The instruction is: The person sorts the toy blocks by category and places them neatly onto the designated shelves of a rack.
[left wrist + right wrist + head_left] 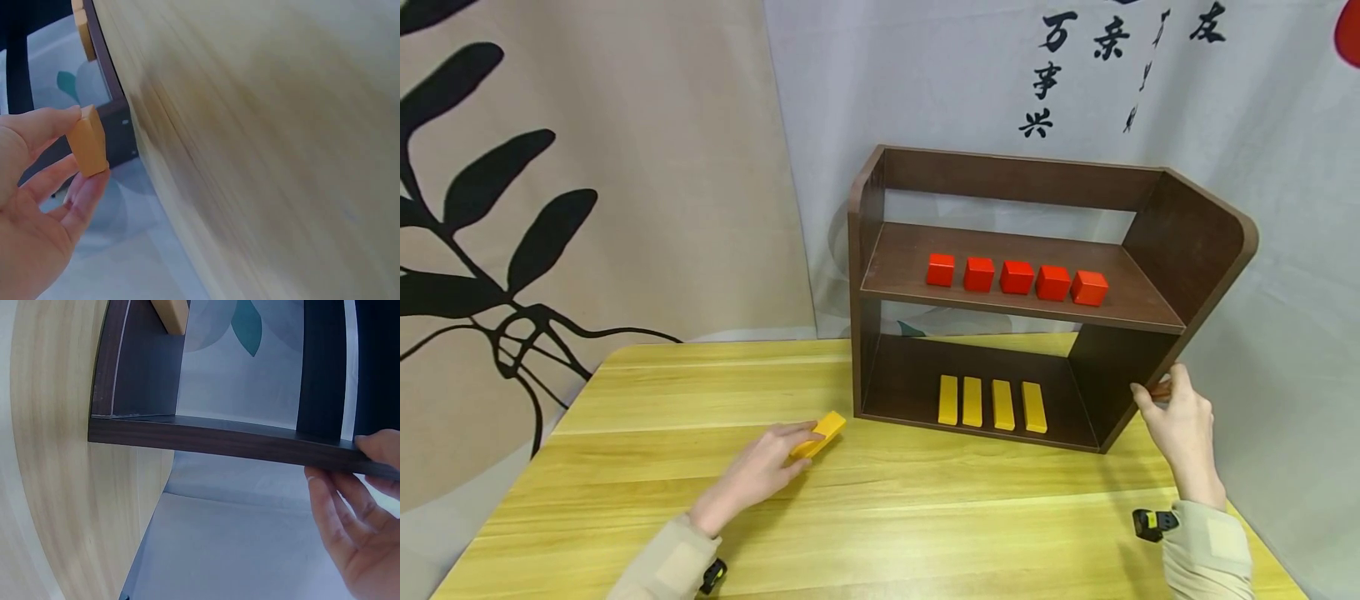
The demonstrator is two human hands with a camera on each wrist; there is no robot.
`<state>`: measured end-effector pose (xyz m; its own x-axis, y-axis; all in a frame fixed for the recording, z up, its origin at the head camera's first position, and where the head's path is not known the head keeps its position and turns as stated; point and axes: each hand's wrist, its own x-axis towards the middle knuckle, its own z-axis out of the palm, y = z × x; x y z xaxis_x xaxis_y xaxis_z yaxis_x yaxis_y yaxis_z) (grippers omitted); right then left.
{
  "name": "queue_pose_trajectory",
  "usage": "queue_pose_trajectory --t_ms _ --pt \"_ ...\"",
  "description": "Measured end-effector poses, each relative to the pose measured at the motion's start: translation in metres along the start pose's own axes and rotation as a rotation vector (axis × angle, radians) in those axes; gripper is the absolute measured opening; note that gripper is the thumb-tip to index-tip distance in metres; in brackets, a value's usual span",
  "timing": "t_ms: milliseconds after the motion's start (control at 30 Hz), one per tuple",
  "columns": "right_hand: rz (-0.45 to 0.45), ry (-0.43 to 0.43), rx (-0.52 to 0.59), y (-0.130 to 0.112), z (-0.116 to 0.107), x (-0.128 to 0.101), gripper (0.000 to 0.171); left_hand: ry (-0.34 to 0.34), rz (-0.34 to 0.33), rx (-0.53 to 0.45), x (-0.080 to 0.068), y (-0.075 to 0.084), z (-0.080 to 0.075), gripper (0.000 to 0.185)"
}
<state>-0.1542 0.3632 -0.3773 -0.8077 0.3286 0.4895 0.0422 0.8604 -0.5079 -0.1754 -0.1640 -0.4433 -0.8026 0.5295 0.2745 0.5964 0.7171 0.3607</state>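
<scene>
My left hand (763, 467) pinches a yellow block (822, 433) over the table, left of a dark brown two-tier shelf (977, 312). In the left wrist view the block (89, 142) sits between thumb and fingertips. At the shelf's right side, my right hand (1183, 429) grips the edge of the side panel. The right wrist view has the thumb on one face of this panel (206, 439) and the fingers on the other. Several yellow blocks (972, 402) stand in a row on the lower tier. Above them, several red cubes (1017, 277) line the upper tier.
The wooden table (865, 525) carries the shelf near its back edge. Behind it hangs a pale cloth (925, 75) with black characters, and a beige cloth (685, 167) with dark leaves at the left. Each wrist wears a small black device (1152, 523).
</scene>
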Motion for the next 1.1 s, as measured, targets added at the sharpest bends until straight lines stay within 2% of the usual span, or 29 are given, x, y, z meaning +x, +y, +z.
queue_pose_trajectory --t_ms 600,1100 --pt "-0.009 0.004 0.002 0.000 0.000 0.000 0.026 0.054 0.222 0.065 0.038 0.022 0.023 0.036" --pt "-0.010 0.011 -0.002 0.000 0.001 -0.001 0.026 0.067 0.262 0.105 0.078 0.038 0.053 0.034"
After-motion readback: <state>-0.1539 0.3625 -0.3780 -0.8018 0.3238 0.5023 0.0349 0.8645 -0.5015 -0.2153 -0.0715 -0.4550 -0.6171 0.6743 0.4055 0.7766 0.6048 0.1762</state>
